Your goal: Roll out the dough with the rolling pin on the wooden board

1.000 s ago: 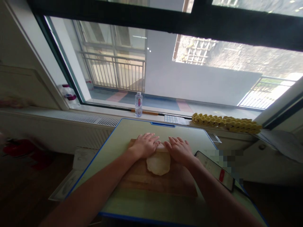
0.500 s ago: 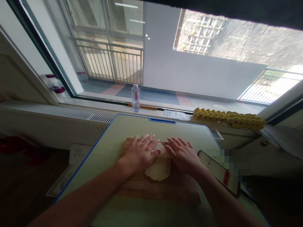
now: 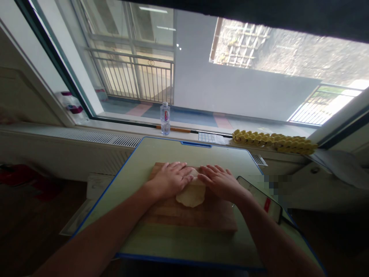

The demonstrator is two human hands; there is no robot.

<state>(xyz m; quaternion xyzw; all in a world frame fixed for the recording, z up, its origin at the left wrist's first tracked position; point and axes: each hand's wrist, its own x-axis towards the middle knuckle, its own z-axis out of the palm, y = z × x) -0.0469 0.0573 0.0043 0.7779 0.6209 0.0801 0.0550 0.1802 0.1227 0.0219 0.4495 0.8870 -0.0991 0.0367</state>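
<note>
A flattened piece of pale dough (image 3: 190, 197) lies on a wooden cutting board (image 3: 190, 221). My left hand (image 3: 171, 179) rests palm down at the dough's left side, fingers stretched out, the thumb reaching over its upper part. On the other side my right hand (image 3: 220, 181) lies flat with fingers spread, its thumb near the dough's top right. Between the two thumbs a paler band crosses the dough; whether it is a fold or a rolling pin, I cannot tell. What lies beneath both palms is hidden.
The board sits on a pale green table (image 3: 161, 148) with a blue edge. A phone (image 3: 261, 200) with a cable lies by my right forearm. On the windowsill stand a plastic bottle (image 3: 165, 119) and yellow egg trays (image 3: 273, 141). A radiator grille (image 3: 115, 136) runs below the window.
The view has shifted slightly, so the table's near edge now shows. Both hands stay flat over the dough in about the same place; the dough's near part looks a little shorter.
</note>
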